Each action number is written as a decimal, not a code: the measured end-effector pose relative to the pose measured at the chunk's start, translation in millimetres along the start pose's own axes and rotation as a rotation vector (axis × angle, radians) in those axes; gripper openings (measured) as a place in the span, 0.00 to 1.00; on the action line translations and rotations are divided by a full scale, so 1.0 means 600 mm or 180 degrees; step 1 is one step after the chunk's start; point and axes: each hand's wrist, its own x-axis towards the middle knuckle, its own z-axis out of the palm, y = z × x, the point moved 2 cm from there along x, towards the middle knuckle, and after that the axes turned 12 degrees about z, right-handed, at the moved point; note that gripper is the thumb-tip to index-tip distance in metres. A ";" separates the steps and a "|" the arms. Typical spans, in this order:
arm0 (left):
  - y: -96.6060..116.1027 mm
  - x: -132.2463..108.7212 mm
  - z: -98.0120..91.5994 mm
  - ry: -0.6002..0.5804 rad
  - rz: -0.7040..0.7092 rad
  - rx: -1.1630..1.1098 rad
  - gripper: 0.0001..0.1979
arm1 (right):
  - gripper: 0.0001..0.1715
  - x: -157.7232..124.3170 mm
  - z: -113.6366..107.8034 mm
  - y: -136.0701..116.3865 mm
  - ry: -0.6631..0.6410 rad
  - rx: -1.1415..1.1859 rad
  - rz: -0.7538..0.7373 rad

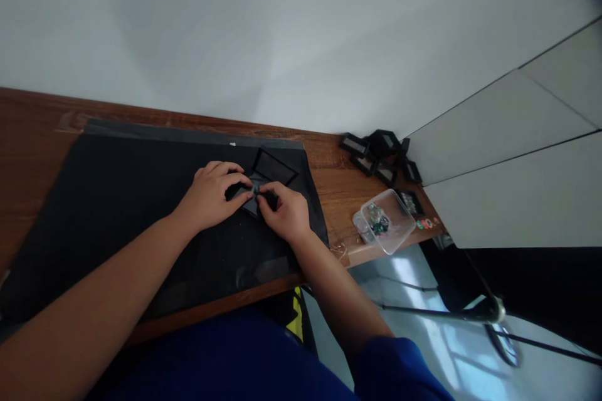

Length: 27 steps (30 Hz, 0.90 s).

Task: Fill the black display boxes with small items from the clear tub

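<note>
Over the black mat (117, 200), my left hand (214, 194) and my right hand (286, 208) meet at a small grey-green piece (255, 188). Thumb and forefinger of each hand pinch it from opposite sides; its exact kind is too small to make out. Right below the fingers lies the dark base of an open black case (249, 205), partly covered by my hands. Its framed lid (275, 166), with a dark see-through panel, leans out behind them toward the back right.
Several black framed boxes (362, 163) are heaped at the wooden table's back right. Nearer stands a clear plastic tub (392, 225) with small green and pale pieces. Small coloured rings (427, 223) lie by the table's right end. A white wall (211, 44) runs behind.
</note>
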 end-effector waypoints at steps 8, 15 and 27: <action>0.005 0.007 0.004 0.0053 -0.0096 0.0097 0.16 | 0.09 0.006 0.005 0.006 0.0028 0.0090 0.0043; 0.009 0.011 0.004 0.0219 -0.0174 0.0074 0.11 | 0.06 0.005 0.008 0.002 -0.0060 0.0273 -0.0173; 0.018 0.016 0.009 0.0191 -0.0070 0.0259 0.12 | 0.14 0.012 -0.001 -0.002 -0.0017 0.0167 0.0269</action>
